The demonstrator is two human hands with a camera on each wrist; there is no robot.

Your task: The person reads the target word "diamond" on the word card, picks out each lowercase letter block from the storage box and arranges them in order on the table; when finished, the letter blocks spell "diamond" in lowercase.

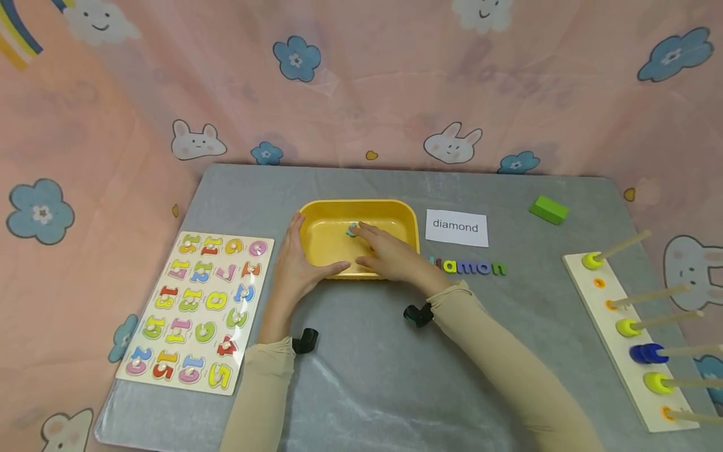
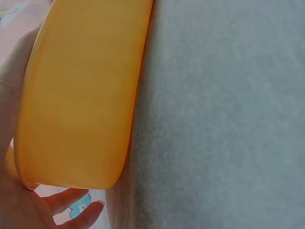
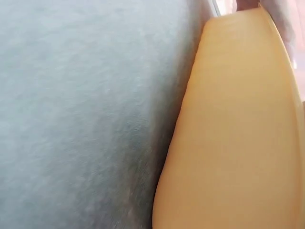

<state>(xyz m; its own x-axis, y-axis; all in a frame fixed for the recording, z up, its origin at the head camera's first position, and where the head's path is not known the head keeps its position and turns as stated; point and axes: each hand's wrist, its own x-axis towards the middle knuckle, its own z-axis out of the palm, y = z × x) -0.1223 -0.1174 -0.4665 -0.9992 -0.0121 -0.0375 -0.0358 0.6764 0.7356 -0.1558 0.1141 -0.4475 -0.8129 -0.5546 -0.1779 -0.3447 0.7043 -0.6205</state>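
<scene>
A yellow tray (image 1: 361,274) sits at the middle of the table. My left hand (image 1: 296,267) grips its left end, thumb over the near rim and fingers along the left side; in the left wrist view fingers (image 2: 88,215) show past the tray's corner. My right hand (image 1: 392,254) reaches over the near right rim, its fingertips at a small teal piece (image 1: 351,230) inside. The right thumb lies apart from that piece, whose shape is partly covered. Right of the tray stands a row of coloured letters (image 1: 467,267), its left end partly behind my right wrist.
A white card (image 1: 456,228) reading "diamond" lies right of the tray. On the left is a number puzzle board (image 1: 194,314). A green block (image 1: 549,210) lies at the back right, and a pegboard (image 1: 612,339) with upright pegs and rings stands along the right edge.
</scene>
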